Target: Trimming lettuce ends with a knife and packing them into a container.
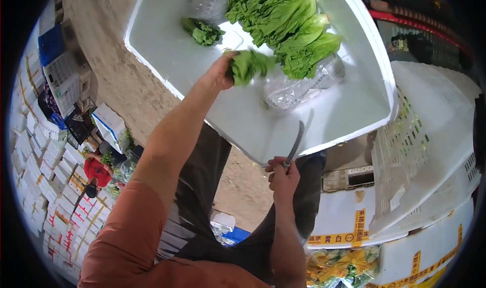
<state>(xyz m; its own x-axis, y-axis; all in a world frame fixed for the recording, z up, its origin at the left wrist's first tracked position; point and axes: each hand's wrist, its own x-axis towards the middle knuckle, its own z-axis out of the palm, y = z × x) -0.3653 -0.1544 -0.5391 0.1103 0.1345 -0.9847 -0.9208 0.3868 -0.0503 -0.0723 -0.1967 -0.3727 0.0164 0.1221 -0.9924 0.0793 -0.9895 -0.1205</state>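
Observation:
My left hand [221, 74] reaches into a large white foam box [228, 113] and is closed around a head of green leafy lettuce [251, 67], slightly blurred. Over the box's near edge, my right hand [284, 178] grips a knife with a curved blade [297, 138], its tip pointing away from me. A row of lettuce heads [283, 22] lies along the far right part of the box. Another leafy green bunch [202, 31] lies apart at the left. Clear, shiny plastic packs [288, 93], possibly bottles, rest on the box floor.
White plastic crates [430, 116] stand at the right, above taped white boxes [341, 214] and bagged greens [344, 265]. Stacked white boxes [55, 186] fill the far left, where a person in red [97, 171] is near greens. Bare dirt ground [116, 50] shows beside the box.

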